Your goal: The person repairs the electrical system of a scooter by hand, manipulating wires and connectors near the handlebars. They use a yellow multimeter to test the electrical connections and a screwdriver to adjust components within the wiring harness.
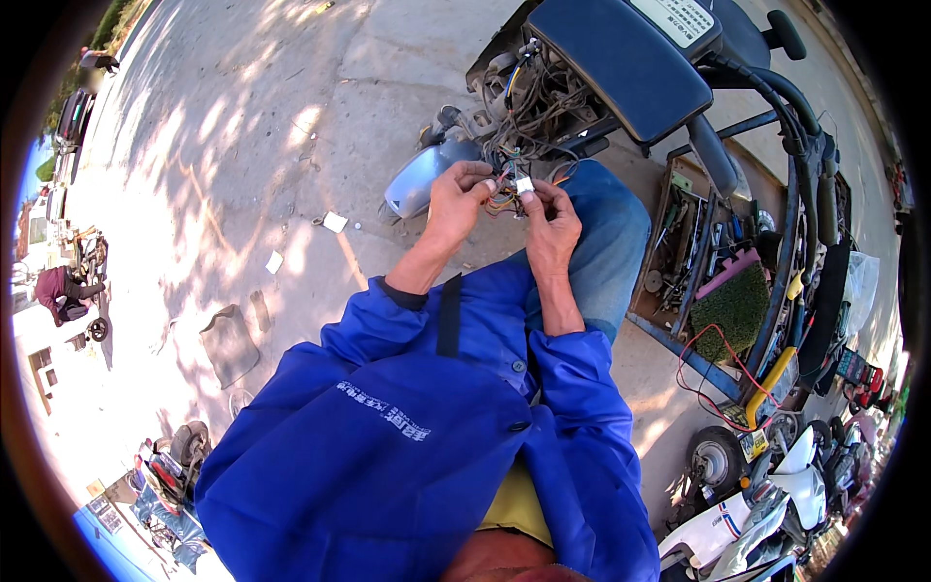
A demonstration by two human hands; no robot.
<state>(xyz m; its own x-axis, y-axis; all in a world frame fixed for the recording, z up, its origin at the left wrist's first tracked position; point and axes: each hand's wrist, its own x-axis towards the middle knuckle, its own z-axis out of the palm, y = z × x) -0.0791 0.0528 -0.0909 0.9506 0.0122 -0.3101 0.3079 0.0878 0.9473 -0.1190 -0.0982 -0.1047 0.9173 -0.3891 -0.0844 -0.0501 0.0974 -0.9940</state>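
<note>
1. White connector (525, 184), between the hands, near exposed wiring (531, 114): pinched in the right hand (553, 223).
2. Left hand (458, 202): narrow pinch on coloured wires (500, 203); which strand, I cannot tell.
3. Judged light, stiff; grip its housing, sparing fragile leads.

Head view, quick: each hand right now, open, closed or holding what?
Left hand: closed on coloured wires, exact strand too small to tell.
Right hand: closed, holding the white connector.
</note>
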